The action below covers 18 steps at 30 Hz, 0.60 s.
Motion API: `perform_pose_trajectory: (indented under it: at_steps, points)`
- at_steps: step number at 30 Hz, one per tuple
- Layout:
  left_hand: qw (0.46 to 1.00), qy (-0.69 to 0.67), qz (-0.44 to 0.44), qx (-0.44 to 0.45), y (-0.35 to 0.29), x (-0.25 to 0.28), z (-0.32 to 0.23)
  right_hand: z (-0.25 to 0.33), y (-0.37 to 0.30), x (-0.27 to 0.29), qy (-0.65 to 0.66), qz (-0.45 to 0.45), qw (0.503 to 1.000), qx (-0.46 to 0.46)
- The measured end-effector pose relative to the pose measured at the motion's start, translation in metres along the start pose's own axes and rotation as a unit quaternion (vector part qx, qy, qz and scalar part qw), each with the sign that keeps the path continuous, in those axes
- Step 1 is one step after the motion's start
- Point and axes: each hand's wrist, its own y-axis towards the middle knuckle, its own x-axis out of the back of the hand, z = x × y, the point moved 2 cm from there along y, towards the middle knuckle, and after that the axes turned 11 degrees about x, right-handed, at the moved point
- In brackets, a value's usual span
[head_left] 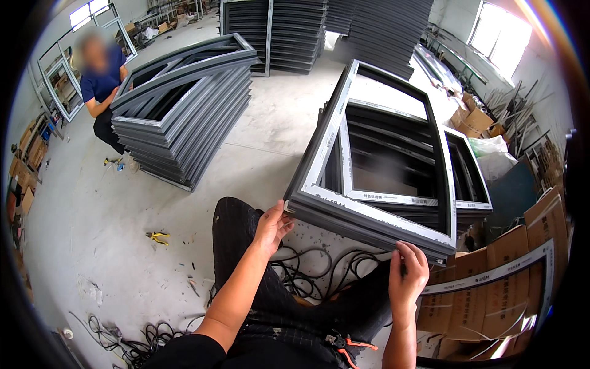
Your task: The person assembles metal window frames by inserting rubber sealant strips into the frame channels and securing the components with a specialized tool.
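Note:
A dark grey window frame with white protective film strips lies tilted on top of a pile of similar frames in front of me. My left hand is at its near left corner, with thumb and fingers closed about the corner's edge. Along the near edge, close to the right corner, is my right hand. Its fingers are curled, their tips by the frame's edge. A small dark thing shows between those fingers, too hidden to name. Orange-handled pliers are at my lap.
To the left stands a tall stack of frames, with a co-worker crouching behind it. Yellow pliers lie on the floor. Black cables coil under the pile. Cardboard and another frame are at right.

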Motion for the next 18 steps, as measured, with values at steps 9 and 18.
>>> perform_pose_trajectory:
  at_steps: [9,18]
  points:
    - [0.994,0.068,-0.073,0.048,-0.01,-0.007,0.038,0.026,0.03,-0.027,0.041,0.064,0.996,0.047]
    - [0.856,0.317,0.274,0.302,-0.097,-0.041,0.165,-0.041,0.045,-0.088,-0.085,0.244,0.957,-0.132]
